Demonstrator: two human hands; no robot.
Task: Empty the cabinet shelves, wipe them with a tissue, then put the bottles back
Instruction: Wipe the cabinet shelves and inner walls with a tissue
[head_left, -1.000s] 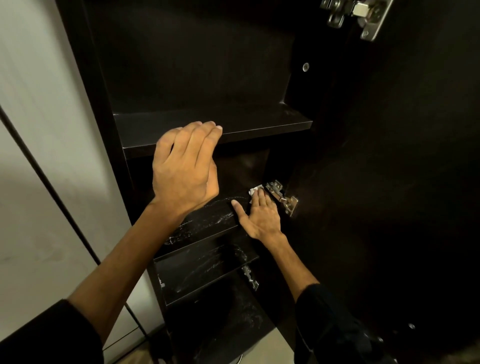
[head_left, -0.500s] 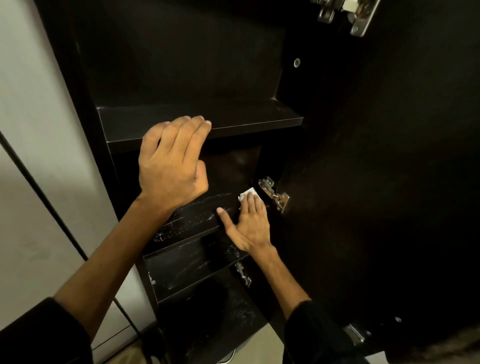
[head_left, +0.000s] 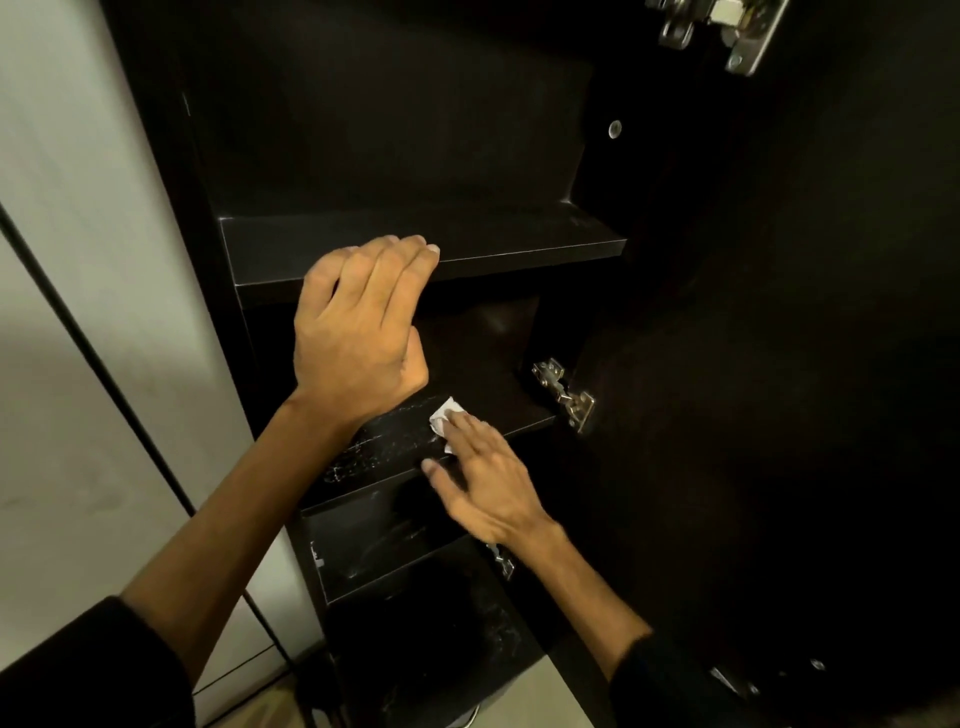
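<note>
White tissue sits flat under the right hand, fingers straight and pressing it onto the streaked middle shelf to wipe, while the left hand hangs relaxed and empty, probably for balance.

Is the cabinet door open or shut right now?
Open: the door is swung aside, its hinge and the shelves exposed.

Dim, warm light. Pale wall on the left, crossed by a thin dark line. Strip of light floor near the bottom edge.
</note>
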